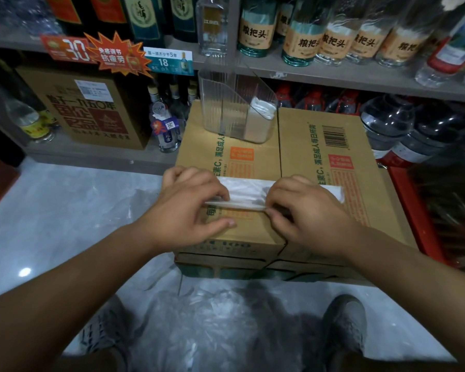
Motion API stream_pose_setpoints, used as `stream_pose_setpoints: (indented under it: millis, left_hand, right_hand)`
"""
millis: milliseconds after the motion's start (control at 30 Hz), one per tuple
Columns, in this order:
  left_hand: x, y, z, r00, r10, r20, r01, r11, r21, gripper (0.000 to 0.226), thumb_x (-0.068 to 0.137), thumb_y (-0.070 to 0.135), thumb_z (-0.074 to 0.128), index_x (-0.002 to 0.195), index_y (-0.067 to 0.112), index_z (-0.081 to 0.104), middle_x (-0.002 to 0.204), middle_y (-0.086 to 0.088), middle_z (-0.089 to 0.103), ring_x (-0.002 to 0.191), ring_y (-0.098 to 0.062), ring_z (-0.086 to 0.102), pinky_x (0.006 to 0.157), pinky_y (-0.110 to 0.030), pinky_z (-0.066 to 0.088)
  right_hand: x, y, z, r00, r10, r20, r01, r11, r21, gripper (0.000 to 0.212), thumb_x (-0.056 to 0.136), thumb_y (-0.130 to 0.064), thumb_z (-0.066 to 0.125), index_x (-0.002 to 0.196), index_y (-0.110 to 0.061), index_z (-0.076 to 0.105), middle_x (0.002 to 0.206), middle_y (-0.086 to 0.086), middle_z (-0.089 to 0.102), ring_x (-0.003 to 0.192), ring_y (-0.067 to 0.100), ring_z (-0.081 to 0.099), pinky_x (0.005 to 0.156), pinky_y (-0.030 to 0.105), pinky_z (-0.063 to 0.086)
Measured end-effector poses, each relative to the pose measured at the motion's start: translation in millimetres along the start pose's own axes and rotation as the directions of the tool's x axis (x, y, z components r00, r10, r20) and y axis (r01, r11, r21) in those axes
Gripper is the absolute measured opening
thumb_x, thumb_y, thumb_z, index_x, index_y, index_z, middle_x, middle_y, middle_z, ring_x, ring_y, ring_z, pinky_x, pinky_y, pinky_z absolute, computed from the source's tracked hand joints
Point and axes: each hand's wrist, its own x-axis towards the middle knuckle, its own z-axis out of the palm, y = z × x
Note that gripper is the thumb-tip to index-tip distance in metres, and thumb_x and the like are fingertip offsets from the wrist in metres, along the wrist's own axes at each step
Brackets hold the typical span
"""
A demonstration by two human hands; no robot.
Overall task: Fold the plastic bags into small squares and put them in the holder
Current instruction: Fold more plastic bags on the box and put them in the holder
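Note:
A white plastic bag (246, 196), flattened into a long narrow strip, lies across the top of two cardboard boxes (301, 146). My left hand (196, 202) pinches the strip's near edge at its left part, and my right hand (304, 210) pinches the same edge further right; the edge is lifted slightly off the box. A clear ribbed holder (226, 108) stands at the back of the left box, with folded white bags (262, 110) stacked in its right compartment. More loose clear bags (212, 318) lie crumpled on the floor between my shoes.
Grey shelves (333, 73) with many bottles rise right behind the boxes. A large brown carton (91, 111) sits on the lower shelf at left. A red crate (419, 216) stands against the right box. Another loose bag (118, 208) lies on the pale floor at left.

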Motion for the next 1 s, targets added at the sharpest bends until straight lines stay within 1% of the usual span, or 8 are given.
stream_pose_setpoints:
  millis: [233, 333, 433, 567, 700, 767, 867, 1000]
  left_hand:
    - [1.0, -3.4, -8.6, 0.984, -0.169, -0.047, 0.168, 0.985, -0.024, 0.036, 0.089, 0.057, 0.047, 0.097, 0.031, 0.07, 0.091, 0.017, 0.063, 0.095, -0.009, 0.054, 0.083, -0.033, 0.029]
    - [6.4, -2.3, -11.7, 0.952, -0.296, -0.079, 0.288, 0.952, -0.098, 0.026, 0.095, 0.045, 0.055, 0.094, 0.026, 0.071, 0.079, 0.015, 0.061, 0.084, -0.014, 0.056, 0.079, -0.036, 0.043]
    - [12.5, -0.8, -13.1, 0.911, -0.408, -0.059, 0.397, 0.908, -0.135, 0.02, 0.097, 0.039, 0.06, 0.091, 0.022, 0.069, 0.075, 0.006, 0.064, 0.079, -0.016, 0.06, 0.071, -0.035, 0.048]
    - [20.3, 1.7, -12.6, 0.892, -0.448, -0.057, 0.445, 0.894, -0.05, 0.019, 0.097, 0.039, 0.06, 0.098, 0.022, 0.067, 0.084, 0.0, 0.069, 0.084, -0.023, 0.063, 0.073, -0.038, 0.05]
    - [24.2, 0.1, -13.9, 0.894, -0.445, -0.057, 0.444, 0.896, -0.015, 0.015, 0.095, 0.04, 0.062, 0.101, 0.027, 0.064, 0.089, 0.001, 0.071, 0.085, -0.024, 0.065, 0.071, -0.036, 0.05]
    - [25.0, -0.7, -14.1, 0.891, -0.451, -0.05, 0.451, 0.892, -0.008, 0.015, 0.094, 0.041, 0.063, 0.101, 0.028, 0.063, 0.09, 0.002, 0.071, 0.085, -0.024, 0.065, 0.07, -0.036, 0.05]
    - [27.8, -0.2, -14.8, 0.888, -0.458, -0.037, 0.459, 0.888, 0.023, 0.019, 0.094, 0.046, 0.061, 0.103, 0.029, 0.061, 0.089, 0.005, 0.068, 0.084, -0.022, 0.063, 0.068, -0.034, 0.047]
    - [30.0, -1.4, -16.2, 0.863, -0.501, -0.065, 0.505, 0.857, 0.102, 0.023, 0.095, 0.046, 0.06, 0.107, 0.026, 0.06, 0.092, 0.005, 0.062, 0.087, -0.022, 0.059, 0.067, -0.034, 0.042]
  right_hand:
    - [7.8, 3.0, -17.4, 0.99, 0.112, 0.086, -0.121, 0.988, 0.096, 0.023, 0.09, -0.048, 0.062, 0.1, -0.026, 0.065, 0.091, -0.011, 0.062, 0.089, 0.012, 0.055, 0.076, 0.031, 0.041]
    - [8.7, 6.6, -22.9, 0.969, 0.225, 0.099, -0.238, 0.959, 0.15, 0.021, 0.092, -0.043, 0.061, 0.104, -0.026, 0.067, 0.096, -0.011, 0.064, 0.091, 0.01, 0.056, 0.078, 0.033, 0.046]
    - [14.9, 13.5, -19.0, 0.916, 0.398, 0.042, -0.396, 0.888, 0.235, 0.015, 0.098, -0.038, 0.059, 0.096, -0.026, 0.068, 0.089, -0.011, 0.065, 0.084, 0.006, 0.058, 0.068, 0.025, 0.046]
    - [22.7, 20.5, -13.7, 0.852, 0.523, 0.025, -0.518, 0.835, 0.186, 0.021, 0.097, -0.039, 0.06, 0.09, -0.023, 0.07, 0.083, -0.008, 0.067, 0.078, 0.007, 0.058, 0.058, 0.018, 0.037]
    - [23.5, 19.3, -14.2, 0.843, 0.537, 0.006, -0.526, 0.823, 0.215, 0.026, 0.096, -0.045, 0.058, 0.086, -0.022, 0.067, 0.078, -0.008, 0.066, 0.074, 0.006, 0.057, 0.059, 0.023, 0.039]
    - [23.5, 18.6, -14.7, 0.845, 0.534, -0.01, -0.52, 0.826, 0.217, 0.026, 0.097, -0.043, 0.058, 0.084, -0.022, 0.065, 0.075, -0.009, 0.063, 0.072, 0.006, 0.056, 0.055, 0.024, 0.034]
    - [22.9, 18.9, -16.1, 0.852, 0.523, 0.006, -0.52, 0.844, 0.13, 0.024, 0.096, -0.04, 0.059, 0.082, -0.021, 0.064, 0.073, -0.009, 0.061, 0.071, 0.005, 0.053, 0.055, 0.026, 0.029]
    - [23.3, 17.8, -15.2, 0.863, 0.505, 0.031, -0.505, 0.861, 0.055, 0.022, 0.095, -0.037, 0.061, 0.079, -0.022, 0.063, 0.074, -0.011, 0.059, 0.076, 0.015, 0.053, 0.073, 0.029, 0.029]
